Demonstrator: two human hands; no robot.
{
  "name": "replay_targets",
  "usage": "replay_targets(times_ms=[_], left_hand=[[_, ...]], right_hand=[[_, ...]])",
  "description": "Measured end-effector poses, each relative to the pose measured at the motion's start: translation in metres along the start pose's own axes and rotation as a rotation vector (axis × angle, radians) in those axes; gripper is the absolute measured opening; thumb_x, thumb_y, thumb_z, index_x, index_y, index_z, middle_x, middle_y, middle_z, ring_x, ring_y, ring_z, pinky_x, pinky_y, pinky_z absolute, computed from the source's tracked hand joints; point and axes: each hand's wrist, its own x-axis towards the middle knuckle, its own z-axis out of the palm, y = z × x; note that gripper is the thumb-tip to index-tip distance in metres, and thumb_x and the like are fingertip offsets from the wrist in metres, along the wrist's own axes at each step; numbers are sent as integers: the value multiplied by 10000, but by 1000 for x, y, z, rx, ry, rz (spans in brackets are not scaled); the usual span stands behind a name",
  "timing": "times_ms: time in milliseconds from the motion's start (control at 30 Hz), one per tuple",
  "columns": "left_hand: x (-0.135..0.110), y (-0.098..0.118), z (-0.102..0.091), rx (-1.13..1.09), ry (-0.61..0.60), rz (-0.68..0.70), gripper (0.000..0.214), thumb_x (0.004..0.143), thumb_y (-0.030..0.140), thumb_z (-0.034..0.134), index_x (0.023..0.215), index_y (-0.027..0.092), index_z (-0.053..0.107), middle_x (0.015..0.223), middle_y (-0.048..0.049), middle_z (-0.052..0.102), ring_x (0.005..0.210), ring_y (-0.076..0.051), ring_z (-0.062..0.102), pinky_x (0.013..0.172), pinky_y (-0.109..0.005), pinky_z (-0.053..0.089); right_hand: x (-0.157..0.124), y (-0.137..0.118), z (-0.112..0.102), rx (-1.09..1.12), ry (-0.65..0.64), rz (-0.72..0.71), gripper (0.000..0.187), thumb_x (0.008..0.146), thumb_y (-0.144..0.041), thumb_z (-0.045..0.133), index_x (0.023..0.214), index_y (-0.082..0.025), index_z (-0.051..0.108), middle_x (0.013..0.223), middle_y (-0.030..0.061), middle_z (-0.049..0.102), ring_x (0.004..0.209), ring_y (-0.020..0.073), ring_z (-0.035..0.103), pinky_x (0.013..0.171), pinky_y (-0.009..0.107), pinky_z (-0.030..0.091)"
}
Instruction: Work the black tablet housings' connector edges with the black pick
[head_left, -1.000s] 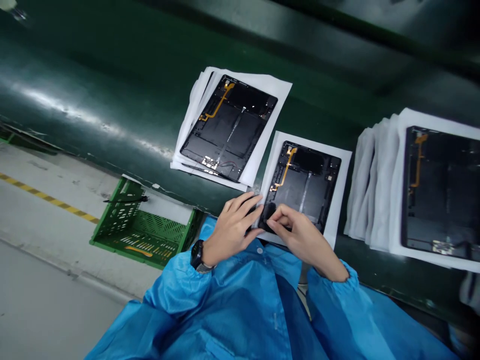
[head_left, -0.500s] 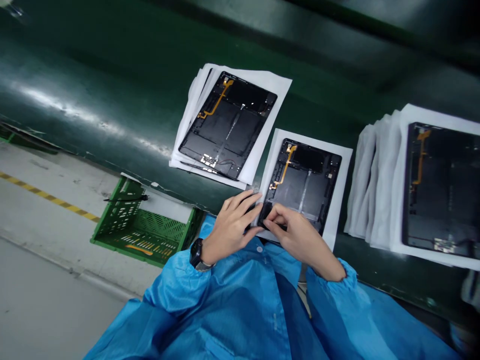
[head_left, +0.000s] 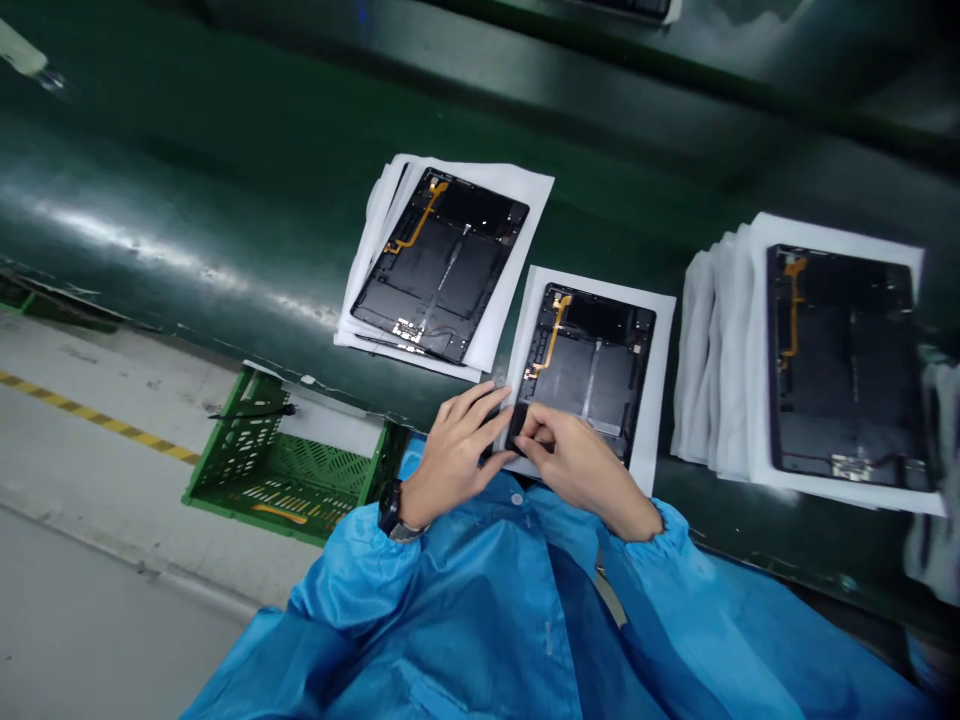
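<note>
An opened tablet back shell (head_left: 574, 375), dark with an orange ribbon cable, lies on a white foam sheet (head_left: 646, 452) in front of me. At its lower left corner my right hand (head_left: 574, 455) is closed in a pinch. A small black piece (head_left: 519, 418) shows by those fingertips; whether they grip it or the shell's corner is hidden. My left hand (head_left: 463, 445) rests with fingers stretched at the shell's left edge, its fingertips on the foam sheet and its thumb pointing toward the right hand.
Another opened tablet shell (head_left: 442, 270) tops a stack of foam sheets at the left. A taller foam-layered stack (head_left: 712, 350) bears a shell (head_left: 844, 365) at the right. Below the green bench edge stands a green crate (head_left: 274, 515). A pale-handled tool (head_left: 22, 50) appears top left.
The view has shifted, so the stacks appear farther left. My right hand still pinches at the shell's corner, and the black piece beside its fingertips shows more clearly. My left hand stays nearly in place.
</note>
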Motion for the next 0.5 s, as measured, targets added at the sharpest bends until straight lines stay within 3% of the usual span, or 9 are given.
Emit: replay_targets(times_ms=[100,200,300,400,500], left_hand=[[0,0,-1,2,-3,-9,500,969,320,656,1432,176,536,1531,-144,538,1471,-309,423,1107,-502,426],[-1,0,-2,-1,-7,-8,519,964,337,668,1444,194,531,1533,-144,537,1477,-312,421,1108,-511,426],[0,0,-2,9,-10,-11,522,956,344,682,1435,191,539,1528,-142,543,1473,-313,430,1112,-506,425],[0,0,-2,17,-10,-17,511,954,338,687,1423,192,547,1525,-142,546,1469,-307,436,1115,-501,422],[0,1,-2,20,-13,-13,500,960,339,679,1419,190,547,1528,-141,543,1476,-299,424,1117,-494,419]], right_hand=[[-13,1,-10,239,6,-55,147,905,-361,661,948,-250,575,721,-40,642,605,139,535,572,254,355],[-30,6,-21,537,187,-34,308,886,-488,705,1047,-240,622,666,-46,603,514,118,443,489,252,318],[-39,15,-24,715,380,-30,343,938,-556,628,943,-218,681,610,-27,547,534,136,497,513,272,403],[-40,24,-16,680,483,-38,471,950,-617,574,781,-199,713,757,49,654,723,175,618,646,293,505],[-39,31,-4,682,523,52,567,946,-680,531,711,-191,696,572,7,536,524,126,492,465,252,393]])
